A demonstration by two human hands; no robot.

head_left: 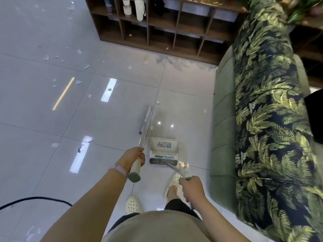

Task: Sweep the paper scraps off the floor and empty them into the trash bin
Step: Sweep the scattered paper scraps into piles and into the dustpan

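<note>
Your left hand [135, 157] is wrapped around the broom handle [138, 165] near its capped top, and your right hand [189, 186] is curled round the dustpan's handle [176, 169], which runs down to the pan. The dustpan [163, 151] sits just ahead of your feet at 12 o'clock, mouth facing away from you. The broom head [146, 117] is blurred, beyond the pan at about 11 o'clock, so whether it touches the tile cannot be told.

Judging by what lies about, sweeping is barely begun. Keep the pan's lip flat against the floor [43, 105] and draw the bristles toward it in short, low strokes; light paper will likely flutter if you flick.

Take the nearest scraps first: one [157, 102] just past the broom head at 12 o'clock, another [205, 111] at 1 o'clock near the sofa [225, 119]. Then work outward to the paper scraps [80, 51] scattered from 10 to 11 o'clock and the cluster [164, 59] against the shelf unit [157, 32] at 12 o'clock. No trash bin is in view.
</note>
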